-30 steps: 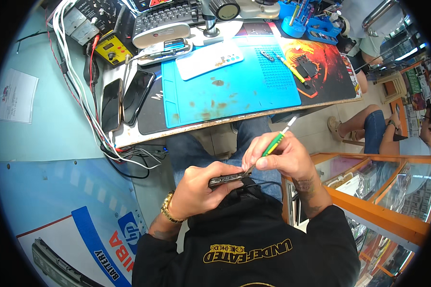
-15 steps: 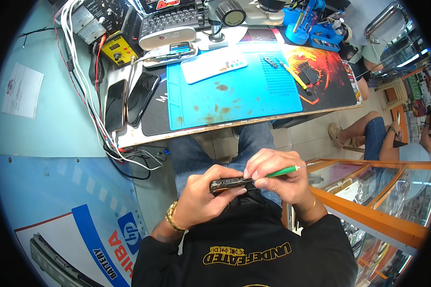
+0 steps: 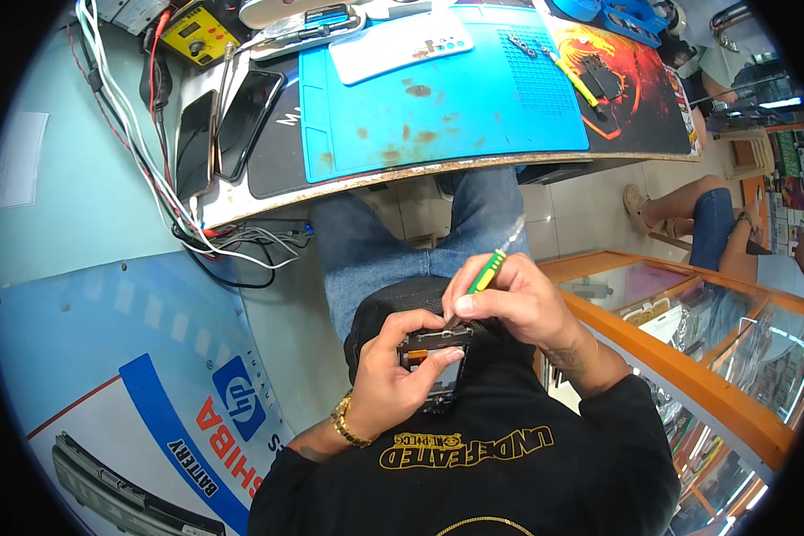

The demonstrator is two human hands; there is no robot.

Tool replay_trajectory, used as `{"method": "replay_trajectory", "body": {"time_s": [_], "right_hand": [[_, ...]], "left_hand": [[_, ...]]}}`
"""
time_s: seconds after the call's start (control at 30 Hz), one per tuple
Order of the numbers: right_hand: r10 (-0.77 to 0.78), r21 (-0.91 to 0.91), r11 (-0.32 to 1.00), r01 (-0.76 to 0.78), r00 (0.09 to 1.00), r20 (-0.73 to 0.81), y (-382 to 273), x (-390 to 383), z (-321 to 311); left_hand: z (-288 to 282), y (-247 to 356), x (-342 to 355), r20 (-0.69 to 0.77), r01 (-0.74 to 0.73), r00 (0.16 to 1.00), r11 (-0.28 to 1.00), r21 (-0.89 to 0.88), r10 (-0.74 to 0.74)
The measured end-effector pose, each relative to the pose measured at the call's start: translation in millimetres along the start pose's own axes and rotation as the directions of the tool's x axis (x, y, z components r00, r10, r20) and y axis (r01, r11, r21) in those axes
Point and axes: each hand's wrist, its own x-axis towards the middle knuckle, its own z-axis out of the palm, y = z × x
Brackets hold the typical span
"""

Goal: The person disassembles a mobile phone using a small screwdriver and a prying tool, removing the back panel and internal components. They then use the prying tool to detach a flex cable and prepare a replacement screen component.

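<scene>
My left hand (image 3: pixel 400 368) grips an opened phone (image 3: pixel 446 381) above my lap, its thumb across the inner parts and its fingers behind the frame. The phone's back is off, and an orange patch and a grey area show inside. My right hand (image 3: pixel 520 302) pinches a slim pry tool (image 3: pixel 487 272) with a green and yellow handle. One end of the tool meets the phone's upper edge, close to my left fingertips; its other, metallic end points up and away. My left palm hides part of the phone.
On the desk, a blue work mat (image 3: pixel 429 121) bears a white phone back cover (image 3: pixel 402 46). Two dark phones (image 3: pixel 248 123) lie left of it; a yellow-and-black screwdriver (image 3: pixel 577 80) lies at right. Cables (image 3: pixel 232 243) hang by the desk's left corner. A glass display case (image 3: pixel 679 357) stands at my right.
The phone has turned from edge-on to show its open inside and has come lower. The pry tool has swung from nearly level to steep, its end at the phone's edge. My view has tilted down.
</scene>
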Motion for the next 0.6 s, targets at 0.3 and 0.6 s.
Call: {"method": "replay_trajectory", "body": {"time_s": [0.3,0.6], "right_hand": [[0.154,0.242,0.955,-0.173,0.983,0.097,2.8,18.1,-9.1],[0.187,0.358,0.910,-0.210,0.978,0.096,16.3,20.1,-12.9]], "left_hand": [[2.5,-12.6,3.1,-0.149,-0.161,0.974,0.984,0.073,0.170],[0.3,-27.6,4.6,-0.148,-0.102,0.985,0.990,-0.099,0.087]]}}
